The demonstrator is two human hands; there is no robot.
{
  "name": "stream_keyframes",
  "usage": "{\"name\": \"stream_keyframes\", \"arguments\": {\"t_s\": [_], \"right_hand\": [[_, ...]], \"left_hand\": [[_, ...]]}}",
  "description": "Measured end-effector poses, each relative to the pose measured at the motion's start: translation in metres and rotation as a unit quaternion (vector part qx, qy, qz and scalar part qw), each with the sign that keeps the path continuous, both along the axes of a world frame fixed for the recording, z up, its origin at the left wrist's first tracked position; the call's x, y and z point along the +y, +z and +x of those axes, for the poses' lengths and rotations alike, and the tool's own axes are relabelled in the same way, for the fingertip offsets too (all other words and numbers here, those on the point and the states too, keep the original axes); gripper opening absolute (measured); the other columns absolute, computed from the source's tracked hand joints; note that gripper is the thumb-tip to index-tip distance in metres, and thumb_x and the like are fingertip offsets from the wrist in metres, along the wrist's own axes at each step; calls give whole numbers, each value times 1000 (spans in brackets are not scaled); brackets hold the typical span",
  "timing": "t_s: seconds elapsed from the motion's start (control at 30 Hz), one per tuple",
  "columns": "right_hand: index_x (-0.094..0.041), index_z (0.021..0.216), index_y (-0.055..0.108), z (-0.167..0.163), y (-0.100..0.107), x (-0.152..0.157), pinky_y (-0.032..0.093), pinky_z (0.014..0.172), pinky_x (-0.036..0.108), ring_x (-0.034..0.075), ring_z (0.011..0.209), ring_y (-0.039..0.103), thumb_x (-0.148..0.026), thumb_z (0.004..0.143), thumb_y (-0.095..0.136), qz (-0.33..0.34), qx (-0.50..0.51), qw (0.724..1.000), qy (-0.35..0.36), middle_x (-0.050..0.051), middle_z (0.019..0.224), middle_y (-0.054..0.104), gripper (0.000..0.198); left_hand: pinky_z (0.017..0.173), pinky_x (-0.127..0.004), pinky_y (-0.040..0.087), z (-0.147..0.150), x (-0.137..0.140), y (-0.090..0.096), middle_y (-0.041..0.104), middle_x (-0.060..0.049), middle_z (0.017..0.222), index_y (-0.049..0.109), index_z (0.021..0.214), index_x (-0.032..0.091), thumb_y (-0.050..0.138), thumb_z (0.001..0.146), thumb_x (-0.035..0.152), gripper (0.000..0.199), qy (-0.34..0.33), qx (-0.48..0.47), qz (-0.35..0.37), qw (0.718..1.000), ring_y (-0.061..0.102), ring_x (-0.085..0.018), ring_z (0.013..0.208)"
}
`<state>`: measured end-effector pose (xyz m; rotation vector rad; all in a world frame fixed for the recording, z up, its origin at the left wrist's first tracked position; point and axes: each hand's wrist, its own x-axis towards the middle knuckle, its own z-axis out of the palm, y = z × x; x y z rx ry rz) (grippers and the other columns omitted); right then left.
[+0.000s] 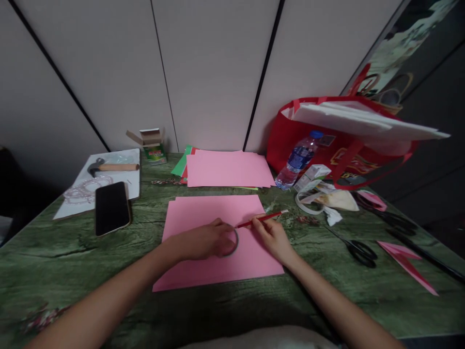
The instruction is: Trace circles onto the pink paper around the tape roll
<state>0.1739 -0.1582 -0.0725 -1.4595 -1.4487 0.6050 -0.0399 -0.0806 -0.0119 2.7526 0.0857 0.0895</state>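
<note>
Two overlapping sheets of pink paper (196, 213) lie in front of me on the table. My left hand (209, 240) presses a round, thin dark-rimmed ring (237, 241) onto the upper sheet, its fingers partly covering it. Pink shows inside the rim; whether it is a hoop or a clear disc, I cannot tell. In my right hand (271, 236) is a red pencil (269, 216), pinched near the middle. Its pale end points up and right, while the tip meets the paper beside the ring's upper edge.
Behind lies a stack of pink paper (228, 168). At left are a phone (112, 208), a hammer (116, 167) and a small open box (154, 148). At right stand a water bottle (298, 160) and a red bag (283, 131), with scissors (361, 253) and folded pink paper (409, 264) nearer.
</note>
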Motion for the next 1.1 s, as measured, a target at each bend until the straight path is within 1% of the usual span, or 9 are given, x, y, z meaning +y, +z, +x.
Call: {"name": "stream_keyframes", "arguments": {"t_s": [0.13, 0.23, 0.33, 0.43, 0.53, 0.6, 0.73, 0.83, 1.1], "right_hand": [[-17, 79, 65, 1, -1, -15, 49, 68, 28, 20, 74, 64, -41, 90, 43, 5, -18, 1000, -6, 7, 78, 70, 35], [-16, 77, 65, 0, -3, -29, 48, 68, 28, 19, 73, 64, -39, 91, 44, 10, -35, 999, -15, 7, 78, 69, 34], [-16, 77, 64, -3, -4, -43, 48, 66, 26, 19, 71, 63, -37, 91, 45, 15, -43, 999, -21, 7, 78, 68, 32], [-16, 78, 65, -7, -2, -53, 48, 64, 26, 19, 71, 63, -36, 91, 45, 17, -51, 999, -7, 7, 78, 69, 31], [-17, 80, 66, -10, 3, -60, 50, 65, 26, 18, 73, 64, -34, 91, 45, 20, -44, 998, 35, 7, 79, 69, 29], [-17, 83, 65, -12, 8, -64, 51, 66, 26, 18, 75, 65, -32, 91, 46, 23, -46, 996, 71, 7, 80, 69, 26], [-19, 92, 65, -16, 17, -68, 51, 70, 27, 17, 77, 65, -24, 88, 50, 38, -91, 983, 155, 5, 84, 70, 16], [-20, 98, 64, -21, 22, -68, 51, 72, 26, 16, 80, 66, -20, 88, 50, 51, -107, 971, 206, 5, 88, 71, 17], [-19, 99, 62, -20, 26, -63, 50, 67, 23, 13, 76, 64, -15, 88, 49, 54, -124, 960, 247, 4, 86, 68, 18]], "left_hand": [[90, -31, 37, 2, -1, 1, 58, -4, 114, 58, 87, 18, 56, 79, 5, 16, 12, 37, -36, 999, 51, -20, 102], [88, -31, 39, 1, 0, -1, 59, -4, 114, 54, 109, 20, 60, 74, 5, 38, 60, 53, -77, 994, 50, -21, 104], [86, -31, 40, 1, 2, -3, 59, -3, 114, 50, 118, 21, 64, 73, 9, 48, 80, 66, -91, 990, 49, -22, 105], [87, -31, 38, 1, 3, -4, 58, -3, 117, 53, 114, 23, 63, 75, 11, 42, 58, 55, -80, 994, 49, -22, 106], [90, -32, 34, 2, 4, -6, 59, -4, 113, 57, 102, 22, 56, 79, 9, 26, -8, 25, -43, 999, 50, -21, 105], [91, -32, 33, 2, 5, -7, 59, -5, 111, 58, 99, 22, 51, 80, 6, 26, -34, 12, -19, 999, 51, -21, 104], [90, -33, 33, 2, 7, -8, 57, -5, 114, 59, 106, 23, 49, 74, -2, 42, -22, 37, 5, 999, 51, -22, 103], [92, -34, 33, 2, 9, -9, 54, -6, 119, 60, 109, 24, 51, 69, -4, 50, -19, 61, 16, 998, 49, -23, 105], [94, -34, 33, 3, 9, -8, 51, -7, 121, 64, 105, 23, 53, 73, 0, 41, 0, 92, 24, 995, 47, -23, 105]]}}
